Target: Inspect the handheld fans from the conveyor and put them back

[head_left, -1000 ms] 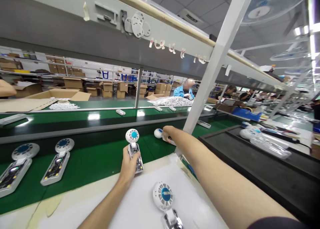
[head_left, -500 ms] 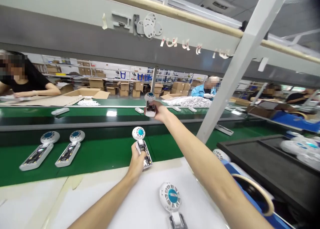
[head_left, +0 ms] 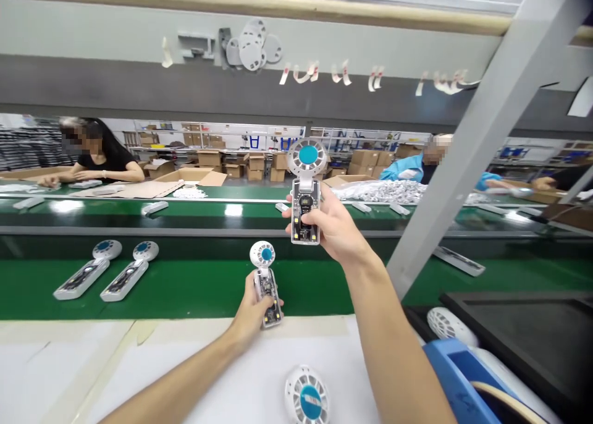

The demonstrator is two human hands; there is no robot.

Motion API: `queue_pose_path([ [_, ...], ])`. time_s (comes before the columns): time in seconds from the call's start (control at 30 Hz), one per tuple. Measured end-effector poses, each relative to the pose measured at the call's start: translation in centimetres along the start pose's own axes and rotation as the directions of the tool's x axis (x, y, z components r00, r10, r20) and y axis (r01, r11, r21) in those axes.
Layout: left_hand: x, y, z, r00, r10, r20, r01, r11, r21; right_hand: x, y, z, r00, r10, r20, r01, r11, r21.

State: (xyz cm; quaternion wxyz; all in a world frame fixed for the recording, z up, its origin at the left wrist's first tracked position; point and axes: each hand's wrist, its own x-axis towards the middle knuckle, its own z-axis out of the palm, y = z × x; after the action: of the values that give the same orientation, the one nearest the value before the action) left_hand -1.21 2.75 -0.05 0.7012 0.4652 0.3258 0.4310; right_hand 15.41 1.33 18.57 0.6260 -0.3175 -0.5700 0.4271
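Observation:
My right hand (head_left: 337,225) is closed around the handle of a white handheld fan (head_left: 307,155), raised in front of the far belt. Its round head with a teal centre is up, and the open handle shows a dark circuit board facing me. Lower and to the left, my left hand (head_left: 252,306) grips a second handheld fan (head_left: 262,254) by its open handle, thumb on the board. A third fan (head_left: 306,396) lies on the white work surface (head_left: 208,374) below, cut off by the frame's bottom edge.
Two open-handled fans (head_left: 125,279) lie on the green belt (head_left: 194,288) at left. A slanted metal post (head_left: 467,139) stands right, near a blue bin (head_left: 458,374) and a black tray (head_left: 532,331). Co-workers sit across the line by a heap of white parts (head_left: 389,191).
My right hand has brought its fan closer and turned the board side toward me. The left hand keeps its fan in nearly the same place. The view has shifted somewhat.

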Motion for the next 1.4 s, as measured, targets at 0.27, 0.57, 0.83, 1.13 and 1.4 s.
queue_pose_path([
  [0.27,-2.8,11.9,3.1,0.948,0.264,0.176,-0.268,0.963,0.0,-1.5,-2.0,0.2,0.988,-0.06,0.143,0.066,0.997,-0.038],
  [0.57,-4.1,18.8,3.9,0.855,0.467,0.226,-0.485,0.874,0.027,-1.5,-2.2,1.7,0.998,-0.036,0.044,0.037,0.999,-0.021],
  [0.83,-3.6,18.9,2.8,0.862,0.461,0.21,-0.469,0.883,-0.013,-1.1,-1.2,2.7,0.999,0.002,0.052,-0.002,1.0,-0.009],
  [1.13,-3.3,18.7,3.1,0.887,0.451,0.1,-0.441,0.891,-0.105,-1.2,-1.2,2.6,0.996,0.03,0.083,-0.032,0.999,0.019],
  [1.4,-3.9,19.1,3.3,0.896,0.427,0.121,-0.419,0.904,-0.087,-1.3,-1.2,2.6,0.995,0.044,0.089,-0.046,0.999,0.02],
])
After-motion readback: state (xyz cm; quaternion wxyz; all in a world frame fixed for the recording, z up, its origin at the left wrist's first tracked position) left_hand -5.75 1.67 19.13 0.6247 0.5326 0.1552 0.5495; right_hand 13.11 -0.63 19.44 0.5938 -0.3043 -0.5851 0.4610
